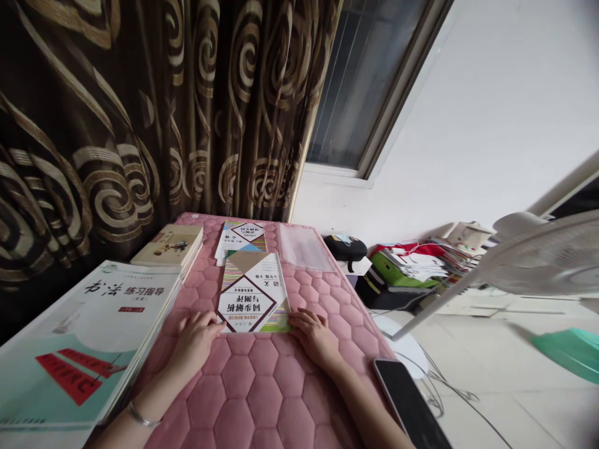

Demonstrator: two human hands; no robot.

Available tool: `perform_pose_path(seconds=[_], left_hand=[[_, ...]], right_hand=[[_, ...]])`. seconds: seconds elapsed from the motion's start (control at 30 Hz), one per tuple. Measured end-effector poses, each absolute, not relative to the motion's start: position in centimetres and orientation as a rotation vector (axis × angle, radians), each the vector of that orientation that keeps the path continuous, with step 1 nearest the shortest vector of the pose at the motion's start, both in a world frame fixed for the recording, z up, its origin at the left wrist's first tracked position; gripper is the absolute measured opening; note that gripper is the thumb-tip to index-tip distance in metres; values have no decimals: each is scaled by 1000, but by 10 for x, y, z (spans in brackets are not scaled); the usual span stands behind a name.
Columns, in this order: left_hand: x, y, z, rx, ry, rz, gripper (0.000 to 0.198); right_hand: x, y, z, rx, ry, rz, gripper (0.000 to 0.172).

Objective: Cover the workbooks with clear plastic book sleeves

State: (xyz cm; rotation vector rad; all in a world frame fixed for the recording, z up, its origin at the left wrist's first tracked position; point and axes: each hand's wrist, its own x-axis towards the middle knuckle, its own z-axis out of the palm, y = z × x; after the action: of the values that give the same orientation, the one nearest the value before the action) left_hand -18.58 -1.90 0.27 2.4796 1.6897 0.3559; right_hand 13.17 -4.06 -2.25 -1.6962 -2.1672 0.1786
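A white workbook (249, 292) with a dark diamond frame and printed characters lies on the pink quilted cover, upside down from where I look. My left hand (197, 340) grips its near left corner, fingers bent and pressed to the edge. At the near right corner, my right hand (316, 337) has its fingers closed on the edge; the undersides of the fingers are hidden. Just beyond, a similar workbook (243, 234) lies partly covered by the first one's far edge. Right of that rests a translucent plastic sleeve (304, 247).
On the left stand a stack of books topped by a white and green calligraphy book (116, 293) and a beige book (168, 245). A phone (409, 402) lies at the right edge of the pink cover (262, 386). Beyond are a white fan (538, 255) and a patterned curtain (210, 112).
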Motion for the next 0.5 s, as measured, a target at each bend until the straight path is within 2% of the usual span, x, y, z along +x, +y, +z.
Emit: perform_pose_path(seconds=[0.1,0.2,0.27,0.5], left_hand=[[-175,-19,1,2526,1684,367,32],[-153,-18,-3,2590,1587,437,18],[-137,-18,-5,2620,1536,460,17],[-122,-17,-9,2657,1537,489,22]], right_hand=[[117,-41,-20,-1665,-2160,122,21],[90,-36,-18,-1603,-2199,69,28],[71,-31,-19,-1566,-2241,53,31],[54,-20,-24,-1537,-2275,64,22]])
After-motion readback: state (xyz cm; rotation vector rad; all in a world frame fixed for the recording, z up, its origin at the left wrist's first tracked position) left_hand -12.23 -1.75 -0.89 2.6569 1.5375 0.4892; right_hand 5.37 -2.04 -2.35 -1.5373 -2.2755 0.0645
